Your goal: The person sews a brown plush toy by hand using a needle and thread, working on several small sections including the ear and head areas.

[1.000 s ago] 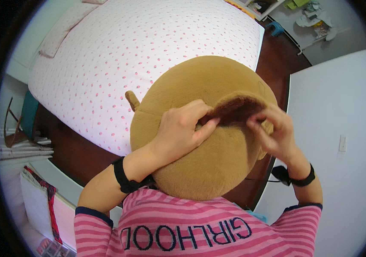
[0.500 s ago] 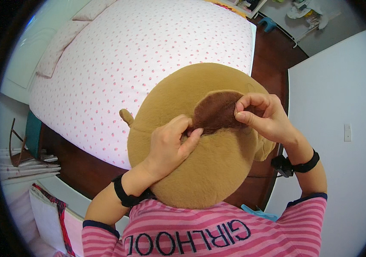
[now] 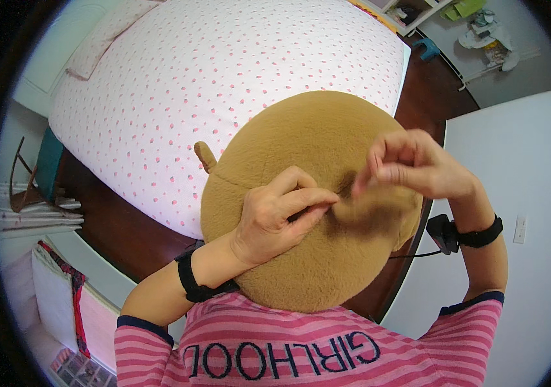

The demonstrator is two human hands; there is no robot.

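A large round tan plush toy (image 3: 314,277) lies against my front, with a small stubby ear (image 3: 205,157) on its left side. My left hand (image 3: 275,216) rests on it, thumb and fingertips pinched together at the fabric near its middle. Above the toy's right part, my right hand (image 3: 420,164) is closed in a pinch, its fingertips smeared by motion. What it holds, if anything, is too small to make out. Between the hands, a blurred tan flap (image 3: 372,209) of the plush lies with a dark shadow around it.
A bed with a strawberry-print sheet (image 3: 224,71) stands ahead. To the right is a white panel with a wall switch (image 3: 520,229). A blue stool (image 3: 425,49) stands far right, a wooden chair (image 3: 24,190) at left. A black cable (image 3: 415,256) hangs from the right wrist device.
The flap's dark brown underside, spread up between my hands before, no longer shows. My right hand has shifted slightly right relative to the toy. My left hand's fingertips have closed together.
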